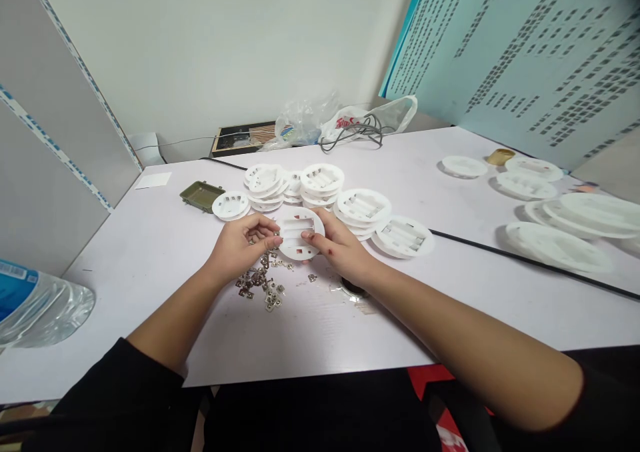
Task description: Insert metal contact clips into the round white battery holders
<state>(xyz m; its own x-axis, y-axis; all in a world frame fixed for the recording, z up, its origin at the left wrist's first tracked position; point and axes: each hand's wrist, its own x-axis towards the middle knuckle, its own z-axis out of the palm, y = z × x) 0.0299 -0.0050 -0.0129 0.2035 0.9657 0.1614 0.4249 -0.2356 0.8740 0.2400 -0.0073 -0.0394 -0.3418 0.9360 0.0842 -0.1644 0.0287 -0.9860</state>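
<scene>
My right hand [340,242] grips a round white plastic battery holder [289,247] by its right side, the thumb lying across its face. Long battery slots and small square holes show in the holder. At its left edge, my left hand [247,239] has thumb and index finger pinched on a small metal battery contact, partly hidden by the fingertips. Beneath that hand, a loose heap of metal battery contacts [257,279] lies on the table. One single contact [313,278] lies apart to the right. Stacks of similar white holders [363,207] stand just behind my hands.
An olive-green plastic case [201,196] sits left of the stacks. More white discs [557,245] lie at the right, past a black cable [470,244]. A water bottle [45,305] stands at the left edge. Plastic bags [345,122] and a dark tray [237,140] are against the wall.
</scene>
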